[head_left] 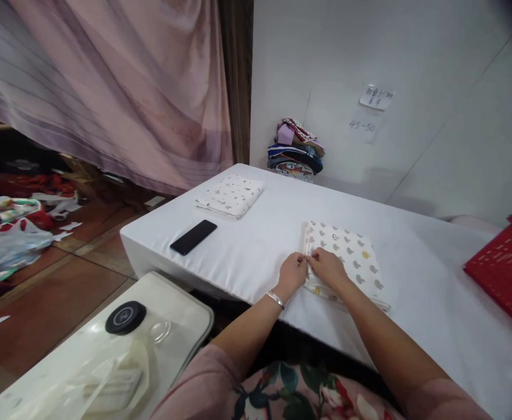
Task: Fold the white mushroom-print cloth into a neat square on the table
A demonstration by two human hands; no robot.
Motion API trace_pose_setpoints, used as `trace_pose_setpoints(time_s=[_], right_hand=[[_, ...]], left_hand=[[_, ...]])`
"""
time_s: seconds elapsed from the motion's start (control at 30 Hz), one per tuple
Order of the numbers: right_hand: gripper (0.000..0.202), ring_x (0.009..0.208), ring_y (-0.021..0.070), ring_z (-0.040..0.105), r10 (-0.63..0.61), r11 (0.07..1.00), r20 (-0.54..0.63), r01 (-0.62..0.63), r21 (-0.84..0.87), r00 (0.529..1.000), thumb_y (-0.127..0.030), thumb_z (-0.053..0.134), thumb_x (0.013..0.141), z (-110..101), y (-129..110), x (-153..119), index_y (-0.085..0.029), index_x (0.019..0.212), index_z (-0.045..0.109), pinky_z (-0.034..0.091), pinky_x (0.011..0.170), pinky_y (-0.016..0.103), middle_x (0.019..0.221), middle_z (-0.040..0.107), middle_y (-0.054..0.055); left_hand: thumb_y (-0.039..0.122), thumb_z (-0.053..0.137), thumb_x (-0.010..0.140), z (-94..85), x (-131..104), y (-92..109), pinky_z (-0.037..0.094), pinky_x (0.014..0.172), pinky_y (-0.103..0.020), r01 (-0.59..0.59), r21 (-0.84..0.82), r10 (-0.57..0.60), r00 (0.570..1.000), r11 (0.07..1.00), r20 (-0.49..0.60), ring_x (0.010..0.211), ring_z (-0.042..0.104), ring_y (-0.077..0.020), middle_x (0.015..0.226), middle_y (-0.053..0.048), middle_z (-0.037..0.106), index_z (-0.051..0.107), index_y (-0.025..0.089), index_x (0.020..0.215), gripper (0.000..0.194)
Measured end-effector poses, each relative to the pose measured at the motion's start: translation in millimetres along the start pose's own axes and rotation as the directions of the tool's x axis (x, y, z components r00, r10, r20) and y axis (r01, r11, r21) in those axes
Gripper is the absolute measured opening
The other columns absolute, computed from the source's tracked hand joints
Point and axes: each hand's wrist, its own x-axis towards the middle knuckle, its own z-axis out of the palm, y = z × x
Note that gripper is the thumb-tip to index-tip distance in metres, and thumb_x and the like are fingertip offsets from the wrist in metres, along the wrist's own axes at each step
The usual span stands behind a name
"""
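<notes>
A folded white cloth (pixel 347 254) with grey and yellow mouse-head shapes lies on the white-covered table (pixel 265 251) in front of me. My left hand (pixel 293 274), below a silver bracelet, pinches the cloth's left edge. Right beside it, my right hand (pixel 328 268) rests over the cloth's left side, its fingers closed at the same edge. The fingertips of both hands nearly meet there. Farther left on the table is a second folded white cloth (pixel 230 195) with small dark prints, apart from both hands.
A black phone (pixel 193 237) lies on the table's left part. A red perforated basket (pixel 507 268) stands at the right. Lower left, a white surface (pixel 172 303) carries a round black object (pixel 125 318) and a clear plastic bag. Folded clothes (pixel 295 151) are stacked by the wall.
</notes>
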Motion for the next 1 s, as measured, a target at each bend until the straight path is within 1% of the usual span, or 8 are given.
trace_pose_setpoints(time_s=[0.3, 0.43, 0.57, 0.67, 0.77, 0.83, 0.9, 1.0], right_hand=[[0.017, 0.062, 0.0143, 0.054, -0.063, 0.965, -0.074, 0.079, 0.249, 0.995, -0.031, 0.049, 0.079, 8, 5, 1, -0.021, 0.068, 0.058, 0.035, 0.059, 0.025, 0.063, 0.061, -0.001], [0.02, 0.071, 0.0169, 0.058, -0.094, 0.953, -0.068, 0.11, 0.283, 0.993, -0.034, 0.048, 0.081, 11, 3, -2, -0.021, 0.076, 0.062, 0.04, 0.066, 0.027, 0.073, 0.066, 0.001], [0.024, 0.087, 0.0189, 0.061, -0.175, 0.91, -0.084, 0.194, 0.366, 0.981, -0.028, 0.045, 0.08, 16, 11, -5, -0.022, 0.087, 0.067, 0.044, 0.081, 0.032, 0.091, 0.07, 0.004], [0.031, 0.1, 0.0201, 0.06, -0.14, 0.88, -0.067, 0.155, 0.449, 0.988, -0.021, 0.046, 0.074, 19, 19, -6, -0.02, 0.095, 0.068, 0.043, 0.091, 0.035, 0.104, 0.069, 0.005], [0.033, 0.092, 0.021, 0.063, -0.13, 0.849, 0.007, 0.108, 0.518, 0.991, -0.026, 0.047, 0.075, 16, 27, -4, -0.019, 0.098, 0.069, 0.048, 0.086, 0.037, 0.097, 0.07, 0.005], [0.034, 0.09, 0.0215, 0.063, -0.15, 0.846, -0.038, 0.148, 0.512, 0.988, -0.031, 0.045, 0.078, 12, 31, 1, -0.02, 0.1, 0.068, 0.05, 0.083, 0.038, 0.096, 0.069, 0.005], [0.037, 0.103, 0.0225, 0.059, -0.181, 0.872, -0.163, 0.235, 0.429, 0.97, -0.034, 0.042, 0.082, 9, 34, 6, -0.02, 0.106, 0.066, 0.047, 0.09, 0.039, 0.111, 0.065, 0.007], [0.045, 0.131, 0.0245, 0.037, -0.289, 0.93, -0.181, 0.321, 0.181, 0.94, -0.037, 0.041, 0.086, 11, 36, 14, -0.018, 0.124, 0.056, 0.032, 0.106, 0.041, 0.139, 0.047, 0.01]], left_hand=[[0.024, 0.05, 0.084, 3.3, -1, -7, 0.045, 0.071, -0.026, -0.066, 0.01, 0.067, 0.997, 0.998, -0.027, 0.078, 0.062, -0.0155, 0.086, -0.002, 0.069, 0.066, 0.021, 0.096, 0.021], [0.024, 0.048, 0.084, 1.8, -3, -7, 0.045, 0.072, -0.025, -0.109, -0.026, 0.109, 0.994, 0.994, -0.025, 0.079, 0.061, -0.0148, 0.087, -0.001, 0.069, 0.067, 0.021, 0.093, 0.021], [0.036, 0.045, 0.088, 0.6, -7, -5, 0.045, 0.07, -0.025, -0.151, -0.057, 0.149, 0.988, 0.987, -0.032, 0.076, 0.06, -0.0145, 0.083, -0.001, 0.068, 0.067, 0.021, 0.091, 0.027], [0.042, 0.053, 0.084, 1.7, -8, -6, 0.045, 0.067, -0.025, -0.142, -0.039, 0.141, 0.99, 0.989, -0.025, 0.07, 0.059, -0.0145, 0.075, 0.0, 0.066, 0.065, 0.02, 0.095, 0.028], [0.034, 0.056, 0.082, 3.2, -9, -7, 0.044, 0.067, -0.025, -0.123, 0.007, 0.123, 0.992, 0.992, -0.028, 0.071, 0.059, -0.0146, 0.076, 0.0, 0.066, 0.064, 0.02, 0.098, 0.023], [0.029, 0.054, 0.082, 4.0, -8, -8, 0.044, 0.068, -0.025, -0.125, 0.038, 0.126, 0.992, 0.991, -0.027, 0.072, 0.059, -0.0145, 0.079, 0.0, 0.066, 0.064, 0.021, 0.097, 0.02], [0.027, 0.053, 0.082, 4.8, -8, -10, 0.044, 0.069, -0.025, -0.131, 0.048, 0.132, 0.991, 0.99, -0.025, 0.073, 0.059, -0.0142, 0.08, 0.0, 0.066, 0.063, 0.021, 0.097, 0.019], [0.025, 0.052, 0.083, 5.5, -9, -12, 0.044, 0.07, -0.025, -0.136, 0.045, 0.137, 0.99, 0.99, -0.027, 0.073, 0.058, -0.0135, 0.081, 0.0, 0.066, 0.063, 0.021, 0.096, 0.018]])
